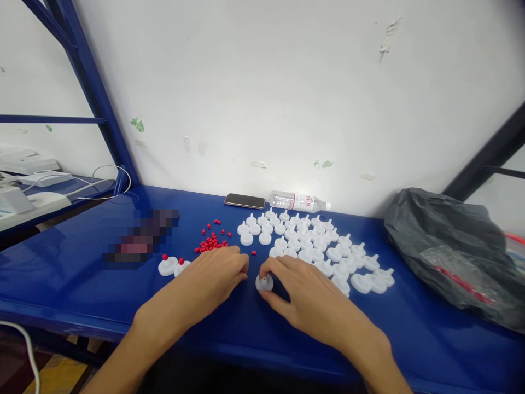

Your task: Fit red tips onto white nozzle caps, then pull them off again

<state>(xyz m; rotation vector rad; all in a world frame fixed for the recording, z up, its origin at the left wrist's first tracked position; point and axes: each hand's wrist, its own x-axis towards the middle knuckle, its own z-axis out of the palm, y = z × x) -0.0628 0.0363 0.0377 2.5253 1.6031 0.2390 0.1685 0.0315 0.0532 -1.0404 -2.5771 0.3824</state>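
Note:
My right hand (pixel 305 282) pinches a white, round cap with a thin spout (pixel 264 284) between thumb and fingers, at the tabletop near the front edge. Just left of it, my left hand (pixel 217 272) is closed with its fingers curled inward; whatever is in them is hidden. Beyond the left hand lies a loose pile of small red caps (pixel 210 242), and a single red cap (pixel 254 253) lies apart between the hands. Many white spouted caps (pixel 305 241) spread behind and right of my right hand. By my left forearm stand two white caps with red tips (pixel 167 266), one partly covered.
A phone (pixel 245 201) and a clear plastic bottle (pixel 299 202) lie along the wall at the back of the blue table (pixel 74 262). A dark plastic bag (pixel 443 241) fills the right side. A pixelated patch hides something on the left. Blue frame posts (pixel 88 82) rise at the side.

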